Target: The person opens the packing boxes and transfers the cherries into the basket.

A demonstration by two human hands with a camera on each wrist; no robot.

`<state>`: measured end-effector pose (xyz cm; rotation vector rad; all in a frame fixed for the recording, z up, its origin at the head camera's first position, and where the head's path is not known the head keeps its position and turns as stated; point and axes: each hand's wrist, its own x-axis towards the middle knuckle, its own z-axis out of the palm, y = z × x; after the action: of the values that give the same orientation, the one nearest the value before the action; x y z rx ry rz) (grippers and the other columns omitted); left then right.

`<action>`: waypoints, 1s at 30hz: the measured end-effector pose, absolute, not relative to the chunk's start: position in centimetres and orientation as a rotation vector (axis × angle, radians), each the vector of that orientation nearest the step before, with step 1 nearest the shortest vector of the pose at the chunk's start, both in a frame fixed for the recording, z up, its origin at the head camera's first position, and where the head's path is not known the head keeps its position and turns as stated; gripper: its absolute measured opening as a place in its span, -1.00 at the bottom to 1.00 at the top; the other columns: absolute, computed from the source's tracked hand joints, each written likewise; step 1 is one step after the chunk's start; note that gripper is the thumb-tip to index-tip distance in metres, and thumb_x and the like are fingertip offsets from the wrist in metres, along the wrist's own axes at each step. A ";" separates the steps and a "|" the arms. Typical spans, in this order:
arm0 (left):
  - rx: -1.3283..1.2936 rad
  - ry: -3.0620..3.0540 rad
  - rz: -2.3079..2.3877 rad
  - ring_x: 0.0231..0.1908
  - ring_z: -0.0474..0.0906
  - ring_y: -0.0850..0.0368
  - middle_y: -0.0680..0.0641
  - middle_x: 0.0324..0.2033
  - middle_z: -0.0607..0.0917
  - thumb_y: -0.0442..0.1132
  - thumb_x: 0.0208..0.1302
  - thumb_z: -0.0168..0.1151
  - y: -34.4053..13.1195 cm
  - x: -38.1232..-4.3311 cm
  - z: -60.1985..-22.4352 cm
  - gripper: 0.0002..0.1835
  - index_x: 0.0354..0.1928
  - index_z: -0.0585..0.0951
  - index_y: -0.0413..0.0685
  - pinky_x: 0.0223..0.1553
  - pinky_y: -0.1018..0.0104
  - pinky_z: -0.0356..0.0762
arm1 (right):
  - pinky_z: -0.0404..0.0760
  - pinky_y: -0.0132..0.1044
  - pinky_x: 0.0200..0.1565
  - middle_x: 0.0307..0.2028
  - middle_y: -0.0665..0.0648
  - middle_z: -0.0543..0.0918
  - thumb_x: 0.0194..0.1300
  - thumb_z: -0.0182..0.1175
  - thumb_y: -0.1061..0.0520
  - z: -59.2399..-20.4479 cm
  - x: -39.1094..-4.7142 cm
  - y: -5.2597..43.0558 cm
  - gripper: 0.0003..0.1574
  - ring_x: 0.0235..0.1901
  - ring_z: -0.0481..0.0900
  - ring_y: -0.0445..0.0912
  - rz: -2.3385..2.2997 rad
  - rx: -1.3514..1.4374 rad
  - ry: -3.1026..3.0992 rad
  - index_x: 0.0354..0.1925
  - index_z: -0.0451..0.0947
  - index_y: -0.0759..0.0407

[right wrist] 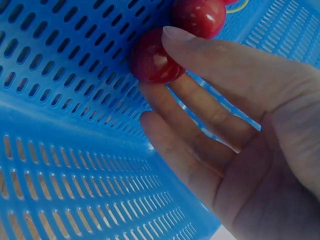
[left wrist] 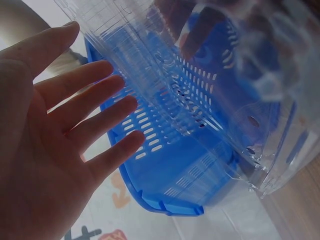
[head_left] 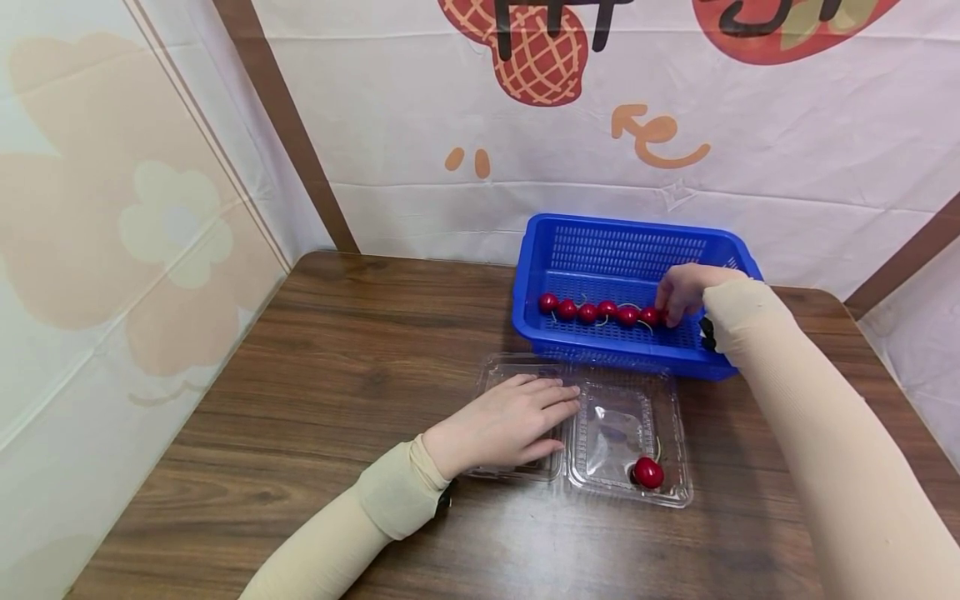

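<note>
In the blue basket (head_left: 637, 229), my right hand (head_left: 681, 292) holds the cherry (right wrist: 156, 59) at the right end of a row. Its thumb lies on one side of the fruit and fingers on the other. Several more red cherries (head_left: 587, 313) with thin green stems line up to its left. My left hand (head_left: 510, 421) has its fingers straight and rests on the left half of an opened clear plastic clamshell box (head_left: 611, 417). One cherry (head_left: 648, 472) with its stem sits in the box's right half, at the near right corner.
The brown wooden table (head_left: 322, 375) carries both containers, the basket standing just behind the box. A printed white cloth (head_left: 420, 125) hangs behind the table, and another cloth panel (head_left: 97, 250) is on the left.
</note>
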<state>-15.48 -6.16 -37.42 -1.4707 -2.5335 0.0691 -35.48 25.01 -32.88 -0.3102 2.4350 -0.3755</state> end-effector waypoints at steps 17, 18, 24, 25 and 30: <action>-1.463 -2.534 0.068 0.26 0.40 0.07 0.00 0.26 0.48 0.13 0.33 0.04 -6.2 -15.4 -37.4 -0.44 0.27 0.45 -0.01 0.29 0.17 0.31 | 0.54 0.12 0.01 -0.05 0.27 0.60 0.11 0.33 0.20 -32.0 -35.5 25.0 -0.56 -0.04 0.53 0.21 -0.326 -0.306 2.442 -0.01 0.55 0.27; -1.464 -2.533 0.068 0.25 0.40 0.07 0.00 0.26 0.48 0.13 0.33 0.04 -6.1 -15.4 -37.4 -0.43 0.27 0.45 -0.01 0.29 0.17 0.31 | 0.54 0.12 0.01 -0.05 0.27 0.60 0.11 0.33 0.21 -31.9 -35.5 25.0 -0.56 -0.04 0.54 0.21 -0.319 -0.311 2.449 -0.01 0.55 0.28; -1.468 -2.521 0.060 0.24 0.41 0.06 -0.01 0.25 0.49 0.12 0.33 0.05 -6.1 -15.5 -37.5 -0.44 0.26 0.46 -0.02 0.27 0.17 0.33 | 0.57 0.09 -0.02 -0.06 0.28 0.61 0.13 0.31 0.22 -31.5 -35.5 25.1 -0.59 -0.08 0.56 0.16 -0.313 -0.324 2.501 -0.02 0.56 0.30; -1.469 -2.520 0.058 0.24 0.41 0.06 -0.01 0.24 0.49 0.12 0.33 0.05 -6.1 -15.5 -37.5 -0.44 0.26 0.46 -0.02 0.27 0.17 0.33 | 0.58 0.08 -0.02 -0.06 0.28 0.61 0.13 0.30 0.22 -31.4 -35.5 25.1 -0.60 -0.09 0.58 0.14 -0.307 -0.337 2.510 -0.03 0.56 0.31; -1.468 -2.532 0.063 0.25 0.41 0.06 -0.01 0.25 0.49 0.12 0.33 0.04 -6.1 -15.5 -37.4 -0.44 0.26 0.45 -0.02 0.28 0.16 0.33 | 0.62 0.03 -0.08 -0.14 0.26 0.65 0.13 0.26 0.25 -30.4 -35.3 24.8 -0.68 -0.16 0.62 0.05 -0.246 -0.410 2.564 -0.11 0.59 0.31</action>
<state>-15.46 -6.13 -37.45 -1.4677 -2.5319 0.0633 -35.28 24.81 -30.45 -0.4099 2.5644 -0.2462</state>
